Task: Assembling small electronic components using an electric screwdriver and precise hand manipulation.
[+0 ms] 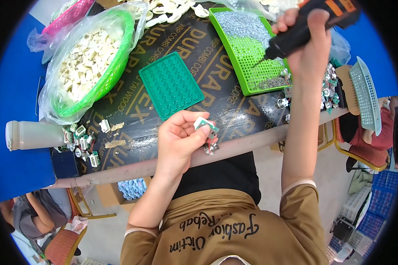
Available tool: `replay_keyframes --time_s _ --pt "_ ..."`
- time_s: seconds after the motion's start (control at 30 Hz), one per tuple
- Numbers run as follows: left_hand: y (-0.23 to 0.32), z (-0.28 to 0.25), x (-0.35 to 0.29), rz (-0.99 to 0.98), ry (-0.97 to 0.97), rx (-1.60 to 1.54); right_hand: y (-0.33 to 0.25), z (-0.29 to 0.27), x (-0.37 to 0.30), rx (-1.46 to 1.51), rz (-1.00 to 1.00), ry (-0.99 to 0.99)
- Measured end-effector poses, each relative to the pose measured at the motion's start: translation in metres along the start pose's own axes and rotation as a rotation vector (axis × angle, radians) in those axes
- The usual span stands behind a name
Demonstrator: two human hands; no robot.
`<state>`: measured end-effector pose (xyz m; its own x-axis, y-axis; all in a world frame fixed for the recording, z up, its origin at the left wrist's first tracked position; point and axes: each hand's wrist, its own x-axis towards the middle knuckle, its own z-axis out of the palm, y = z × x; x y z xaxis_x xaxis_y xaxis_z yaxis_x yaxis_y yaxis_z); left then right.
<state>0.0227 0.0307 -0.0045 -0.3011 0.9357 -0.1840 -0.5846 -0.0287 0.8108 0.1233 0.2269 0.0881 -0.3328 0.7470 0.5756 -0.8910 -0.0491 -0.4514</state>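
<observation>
My left hand (178, 140) pinches a small circuit board in a white housing (205, 127) between thumb and fingers, over the near table edge. Silvery bits (211, 148) show just below that hand; whether they are attached to the board I cannot tell. My right hand (313, 51) is wrapped round a black and orange electric screwdriver (291, 39), raised at the upper right. Its thin bit points down and left over a bright green perforated tray (238, 73) of small silvery screws (243, 27). Between the hands and the far side lies a dark green moulded mat (171, 84) with rows of hollows.
A green basket (127, 57) lined with plastic holds many white pieces (86, 59). Small assemblies (82, 141) lie beside a whitish bottle (33, 135) at left; more assemblies (330, 90) are heaped at right near a pale blue basket (366, 95). Other people sit at both sides.
</observation>
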Motion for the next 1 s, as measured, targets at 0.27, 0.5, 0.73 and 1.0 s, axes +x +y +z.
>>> replay_keyframes --time_s 0.27,0.5,0.73,1.0 --pt "0.002 -0.001 -0.001 -0.023 -0.049 0.046 0.017 -0.009 0.008 -0.796 -0.093 0.232" --pt "0.001 -0.001 0.000 -0.051 -0.048 0.040 0.025 -0.020 0.008 -0.875 -0.129 0.118" --pt "0.002 0.000 0.001 -0.055 -0.048 0.055 0.027 -0.020 0.007 -0.874 -0.122 0.141" --pt "0.000 -0.001 0.000 -0.033 -0.055 0.005 0.028 -0.020 0.005 -0.906 -0.125 0.118"
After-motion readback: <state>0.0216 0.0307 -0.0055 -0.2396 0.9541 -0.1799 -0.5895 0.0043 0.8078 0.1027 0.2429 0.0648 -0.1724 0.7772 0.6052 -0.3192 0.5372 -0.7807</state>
